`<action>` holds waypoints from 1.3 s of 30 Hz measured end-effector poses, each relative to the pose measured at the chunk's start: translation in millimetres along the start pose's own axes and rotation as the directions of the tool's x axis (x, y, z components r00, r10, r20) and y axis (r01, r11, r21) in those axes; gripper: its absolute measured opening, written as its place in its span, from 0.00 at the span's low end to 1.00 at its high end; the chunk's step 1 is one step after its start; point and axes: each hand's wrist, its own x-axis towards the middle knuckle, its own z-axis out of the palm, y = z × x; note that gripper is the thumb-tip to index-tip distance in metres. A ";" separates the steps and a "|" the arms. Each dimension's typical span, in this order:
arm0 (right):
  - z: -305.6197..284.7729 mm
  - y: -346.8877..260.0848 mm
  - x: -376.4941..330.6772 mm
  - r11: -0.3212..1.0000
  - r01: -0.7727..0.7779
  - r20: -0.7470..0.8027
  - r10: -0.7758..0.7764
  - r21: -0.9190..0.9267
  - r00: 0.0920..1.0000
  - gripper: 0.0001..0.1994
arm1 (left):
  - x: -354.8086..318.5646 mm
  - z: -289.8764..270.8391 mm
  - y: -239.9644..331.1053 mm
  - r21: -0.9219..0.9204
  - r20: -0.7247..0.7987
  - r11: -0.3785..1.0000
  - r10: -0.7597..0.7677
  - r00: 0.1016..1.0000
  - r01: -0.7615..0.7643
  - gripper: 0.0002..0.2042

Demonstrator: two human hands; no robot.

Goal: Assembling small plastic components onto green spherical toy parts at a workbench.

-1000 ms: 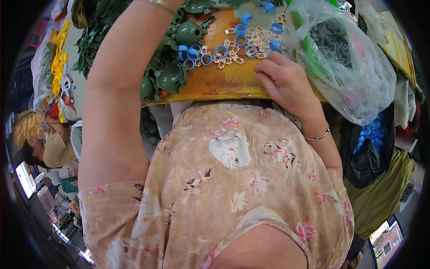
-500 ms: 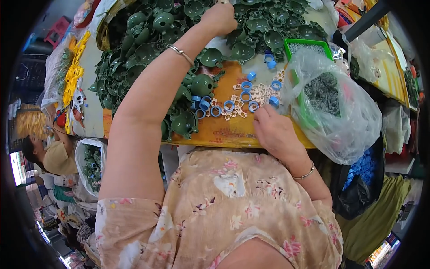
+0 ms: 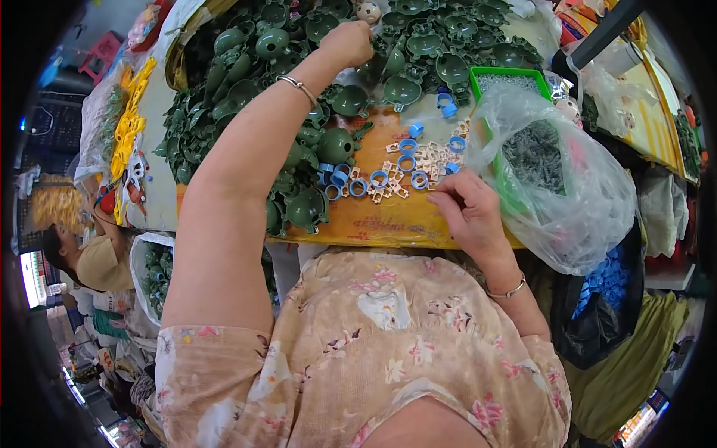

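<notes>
My left hand (image 3: 349, 45) reaches far over the table among the dark green plastic half-shells (image 3: 305, 207). Its fingers are curled, and what they hold, if anything, is hidden. Just beyond its knuckles sits a small pale ball with dark spots (image 3: 368, 12). Low over the table's front part, my right hand (image 3: 472, 213) has its thumb and fingers bent together; anything in them is too small to make out. Beside those fingertips lie blue plastic rings (image 3: 419, 181) and small cream plastic pieces (image 3: 432, 158).
A green tray (image 3: 539, 75) of small metallic parts stands at the right. Next to it a clear plastic bag (image 3: 590, 201) covers a green container of dark screw-like parts. A black bag holds blue pieces (image 3: 603, 284) below the table edge. Yellow cords (image 3: 128, 123) hang at the left.
My left hand has drawn slightly back and to the left, and the pale ball now shows beyond it. My right hand has shifted slightly right, away from the rings.
</notes>
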 end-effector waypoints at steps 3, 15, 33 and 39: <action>1.6 3.0 -0.4 0.998 -0.008 -0.017 0.009 0.057 1.000 0.04 | 5.0 -13.7 8.1 0.006 -0.041 0.999 0.041 0.998 -0.041 0.12; 1.9 7.0 -5.9 0.901 -0.244 -0.010 0.265 0.358 0.964 0.04 | -25.3 -37.9 30.1 0.058 0.388 0.876 0.423 0.819 -0.479 0.17; 12.4 -22.5 16.3 0.796 -0.148 -0.028 0.202 0.587 0.979 0.05 | -112.5 -61.1 42.2 -0.772 0.113 0.634 0.051 0.992 0.056 0.00; 21.2 -35.8 21.6 0.871 0.052 -0.185 0.046 0.488 0.982 0.06 | -165.4 -42.3 82.4 -0.963 0.236 -0.126 0.048 0.971 0.240 0.15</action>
